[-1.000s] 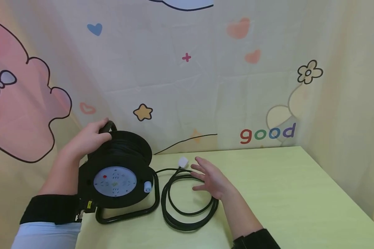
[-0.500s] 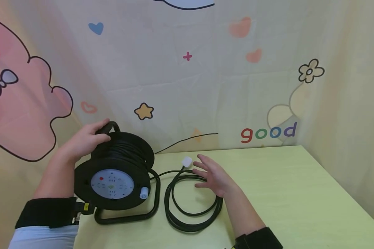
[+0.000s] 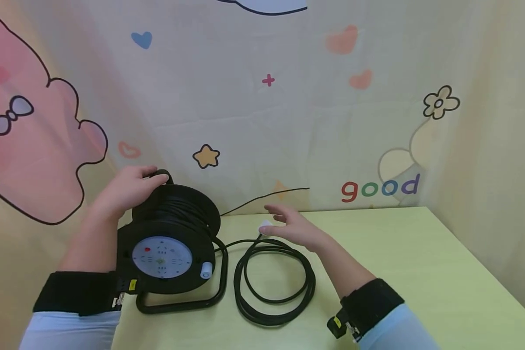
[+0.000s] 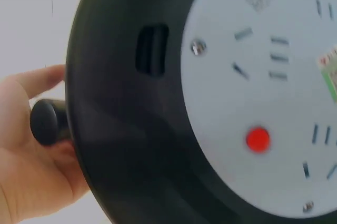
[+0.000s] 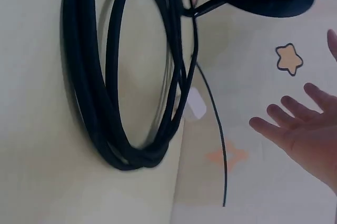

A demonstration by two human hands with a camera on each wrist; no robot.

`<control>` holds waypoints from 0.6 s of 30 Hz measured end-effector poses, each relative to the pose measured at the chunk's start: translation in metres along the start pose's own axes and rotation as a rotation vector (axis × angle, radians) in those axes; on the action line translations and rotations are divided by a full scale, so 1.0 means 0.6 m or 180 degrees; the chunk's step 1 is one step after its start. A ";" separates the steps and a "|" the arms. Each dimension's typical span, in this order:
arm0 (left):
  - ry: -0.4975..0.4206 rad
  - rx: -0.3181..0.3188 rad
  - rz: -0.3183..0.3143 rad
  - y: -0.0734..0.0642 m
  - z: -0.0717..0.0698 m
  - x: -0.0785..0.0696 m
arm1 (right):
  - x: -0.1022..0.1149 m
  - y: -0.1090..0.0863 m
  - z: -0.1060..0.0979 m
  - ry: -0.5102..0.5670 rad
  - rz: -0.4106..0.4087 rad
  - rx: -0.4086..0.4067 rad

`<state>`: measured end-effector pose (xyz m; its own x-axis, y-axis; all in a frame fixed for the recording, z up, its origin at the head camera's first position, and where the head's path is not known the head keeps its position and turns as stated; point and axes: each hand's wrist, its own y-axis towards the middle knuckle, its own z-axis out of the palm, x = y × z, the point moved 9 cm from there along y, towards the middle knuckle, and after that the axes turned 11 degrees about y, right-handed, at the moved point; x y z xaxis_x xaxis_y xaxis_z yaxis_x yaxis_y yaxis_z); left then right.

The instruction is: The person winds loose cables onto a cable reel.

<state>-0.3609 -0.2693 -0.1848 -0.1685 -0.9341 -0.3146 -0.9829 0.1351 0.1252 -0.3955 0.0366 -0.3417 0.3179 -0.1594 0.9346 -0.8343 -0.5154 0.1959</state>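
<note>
A black cable reel [image 3: 129, 243] stands at the left of the table, with a white round socket panel [image 3: 162, 257] on its front. My left hand [image 3: 131, 192] grips the reel's top handle [image 3: 166, 176]; the left wrist view has this hand [image 4: 31, 161] around the black handle end [image 4: 46, 123]. Beside the reel lies a coil of black cable [image 3: 273, 318]. Its white plug [image 3: 266, 225] is partly covered by my right hand [image 3: 299, 229] in the head view. That hand hovers over the coil's far side, fingers extended, holding nothing. The right wrist view has the plug [image 5: 196, 104] apart from the fingers.
A black tube stand [image 3: 181, 307] supports the reel, and a pale crank knob [image 3: 206, 270] sticks out of its face. One length of cable joins reel and coil. The pale green table [image 3: 420, 277] extends right, against a printed curtain [image 3: 236, 87] behind.
My right hand has moved up and toward the table's back, from over the coil's right side to near the plug. The left hand keeps its grip; the reel has shifted only slightly.
</note>
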 end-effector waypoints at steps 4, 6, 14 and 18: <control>0.0334 -0.0168 -0.0103 0.009 0.000 -0.011 | 0.006 0.028 0.009 -0.0995 -0.0271 0.0187; 0.0477 -0.0250 -0.0178 0.012 0.000 -0.012 | 0.003 0.040 0.018 -0.1427 -0.0318 0.0293; 0.0934 -0.0390 -0.0342 0.011 0.007 -0.012 | -0.052 0.066 0.077 -0.2602 -0.0089 0.0834; 0.0939 -0.0401 -0.0312 0.005 0.013 -0.014 | -0.087 0.072 0.105 -0.3104 0.0090 0.0992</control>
<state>-0.3630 -0.2586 -0.1891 -0.0267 -0.9985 -0.0471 -0.9733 0.0152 0.2292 -0.4198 -0.0305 -0.4007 0.6440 -0.7188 0.2620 -0.7373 -0.6745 -0.0383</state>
